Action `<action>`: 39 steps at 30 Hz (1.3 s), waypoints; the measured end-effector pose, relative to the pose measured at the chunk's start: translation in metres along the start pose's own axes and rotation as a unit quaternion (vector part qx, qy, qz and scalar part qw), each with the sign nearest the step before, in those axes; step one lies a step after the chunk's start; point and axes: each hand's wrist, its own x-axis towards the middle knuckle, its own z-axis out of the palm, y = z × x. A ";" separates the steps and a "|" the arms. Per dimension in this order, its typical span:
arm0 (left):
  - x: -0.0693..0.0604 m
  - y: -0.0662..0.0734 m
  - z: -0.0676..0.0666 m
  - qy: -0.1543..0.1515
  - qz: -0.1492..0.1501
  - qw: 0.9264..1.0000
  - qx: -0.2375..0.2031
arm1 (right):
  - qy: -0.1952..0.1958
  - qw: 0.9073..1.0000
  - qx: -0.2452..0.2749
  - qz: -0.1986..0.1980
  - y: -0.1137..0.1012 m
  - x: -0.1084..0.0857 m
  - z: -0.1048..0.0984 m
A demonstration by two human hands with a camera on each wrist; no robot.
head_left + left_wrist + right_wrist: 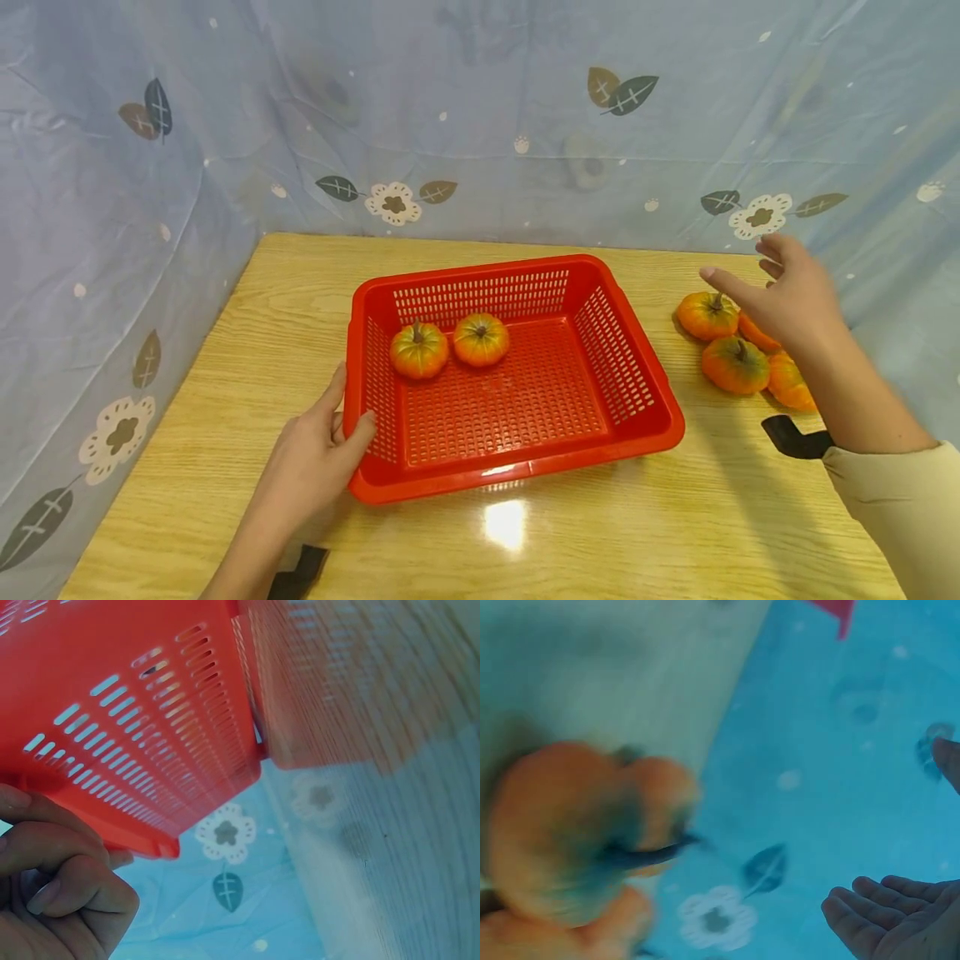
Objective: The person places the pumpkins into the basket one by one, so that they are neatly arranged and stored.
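A red plastic basket (517, 471) with slotted walls stands mid-table in the head view. Two small orange pumpkins, one at the left (418, 350) and one beside it (481, 339), lie inside toward its left wall. My left hand (318, 450) grips the basket's left rim, thumb over the edge and curled fingers outside; the left wrist view shows those fingers (67, 877) against the rim. At the right, my right hand (798, 300) hovers with fingers spread and nothing in them. Below it sit several more pumpkins (736, 365), partly hidden by the hand and forearm.
The wood-grain table (262, 333) carries the basket and pumpkins. A blue curtain (480, 108) with flowers and leaves closes off the back and both sides. Dark strap pieces (795, 437) show near both wrists.
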 end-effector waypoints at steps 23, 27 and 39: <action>0.000 0.000 0.000 0.000 -0.002 1.000 0.005 | -0.029 0.996 -0.048 0.070 0.084 -0.031 0.026; 0.000 0.001 0.000 -0.001 0.000 1.000 0.009 | -0.036 0.996 -0.040 0.066 0.092 -0.033 0.032; 0.000 0.001 0.000 0.004 0.001 1.000 0.015 | -0.035 0.996 -0.047 0.060 0.103 -0.038 0.040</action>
